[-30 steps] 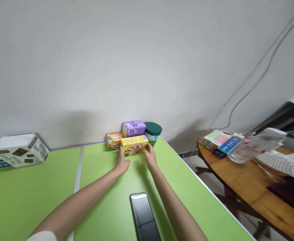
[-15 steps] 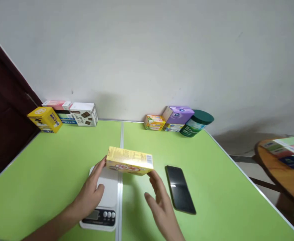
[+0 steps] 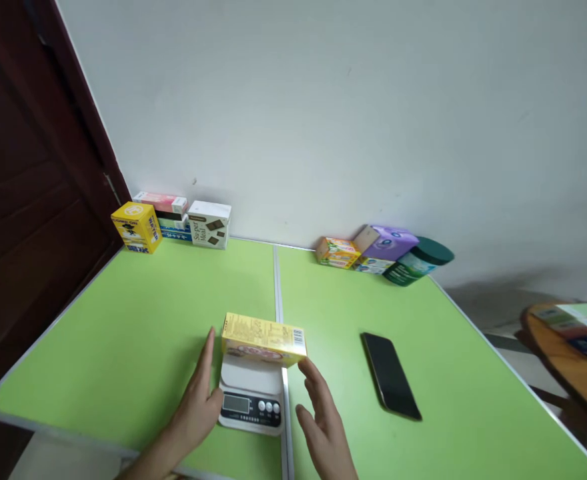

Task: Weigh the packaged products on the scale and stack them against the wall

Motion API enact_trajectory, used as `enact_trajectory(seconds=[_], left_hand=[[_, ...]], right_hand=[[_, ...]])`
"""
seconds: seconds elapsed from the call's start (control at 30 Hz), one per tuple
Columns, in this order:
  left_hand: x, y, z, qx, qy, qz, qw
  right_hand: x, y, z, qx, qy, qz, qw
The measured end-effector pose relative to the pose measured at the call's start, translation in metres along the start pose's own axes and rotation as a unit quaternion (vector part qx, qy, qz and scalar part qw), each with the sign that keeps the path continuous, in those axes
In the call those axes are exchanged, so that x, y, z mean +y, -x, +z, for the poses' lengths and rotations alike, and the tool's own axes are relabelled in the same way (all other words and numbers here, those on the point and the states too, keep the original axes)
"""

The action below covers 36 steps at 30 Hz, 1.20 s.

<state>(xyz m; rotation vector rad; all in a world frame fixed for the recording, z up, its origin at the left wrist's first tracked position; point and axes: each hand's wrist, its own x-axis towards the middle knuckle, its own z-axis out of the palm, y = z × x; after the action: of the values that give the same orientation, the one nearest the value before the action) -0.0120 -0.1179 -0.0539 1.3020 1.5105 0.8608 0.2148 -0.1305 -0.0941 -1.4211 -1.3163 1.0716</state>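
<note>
A yellow snack box (image 3: 263, 339) lies flat on the platform of a small white kitchen scale (image 3: 252, 395) near the front edge of the green table (image 3: 133, 333). My left hand (image 3: 198, 403) is beside the box's left end, fingers stretched out, fingertips just short of it. At the box's right end my right hand (image 3: 321, 417) is also open, its fingertips at the lower right corner. Neither hand grips the box. The scale's display and buttons face me.
A black phone (image 3: 391, 385) lies right of the scale. Along the wall stand a yellow carton (image 3: 137, 227), a pink box (image 3: 159, 201), a white box (image 3: 209, 225), an orange box (image 3: 337, 252), a purple box (image 3: 386, 241) and a green canister (image 3: 418, 261). Dark door left; round wooden table (image 3: 573, 360) right.
I picked the yellow box out of the back row by the wall, carried it toward me and set it on the scale. My fingers have opened away from its ends.
</note>
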Motion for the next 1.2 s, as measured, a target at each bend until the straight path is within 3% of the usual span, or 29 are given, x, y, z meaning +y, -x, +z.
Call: enact_trajectory(seconds=[0.17, 0.27, 0.37, 0.47, 0.63, 0.83, 0.93, 1.0, 1.1, 1.2], left_hand=[[-0.011, 0.005, -0.011, 0.082, -0.007, 0.016, 0.996], [-0.018, 0.005, -0.02, 0.102, 0.0, 0.018, 0.995], [-0.019, 0.005, -0.02, 0.088, 0.007, 0.013, 0.996], [-0.011, 0.005, -0.01, 0.039, 0.032, 0.002, 0.999], [-0.001, 0.001, 0.012, 0.018, 0.057, 0.042, 0.997], [-0.012, -0.016, 0.015, 0.017, 0.063, 0.044, 0.997], [-0.009, -0.033, -0.005, 0.045, 0.069, 0.054, 0.995], [-0.003, -0.051, -0.029, 0.069, 0.066, 0.067, 0.993], [0.002, -0.09, -0.073, 0.105, 0.055, 0.084, 0.989], [-0.009, -0.141, -0.114, 0.144, 0.061, 0.093, 0.983]], right_hand=[[0.002, 0.001, -0.023, 0.138, -0.054, 0.002, 0.989], [0.004, 0.003, -0.032, 0.168, -0.081, 0.028, 0.982], [0.002, 0.002, -0.03, 0.147, -0.094, 0.036, 0.984], [-0.006, -0.004, -0.02, 0.113, -0.095, 0.027, 0.989], [-0.016, -0.025, -0.005, 0.094, -0.032, -0.04, 0.994], [-0.006, -0.046, -0.004, -0.033, 0.019, 0.015, 0.999], [-0.019, -0.06, 0.008, -0.074, 0.027, -0.02, 0.997], [-0.035, -0.077, 0.028, -0.082, 0.026, -0.026, 0.996], [-0.058, -0.116, 0.074, -0.101, 0.001, -0.029, 0.994], [-0.07, -0.164, 0.13, -0.146, -0.029, -0.056, 0.987]])
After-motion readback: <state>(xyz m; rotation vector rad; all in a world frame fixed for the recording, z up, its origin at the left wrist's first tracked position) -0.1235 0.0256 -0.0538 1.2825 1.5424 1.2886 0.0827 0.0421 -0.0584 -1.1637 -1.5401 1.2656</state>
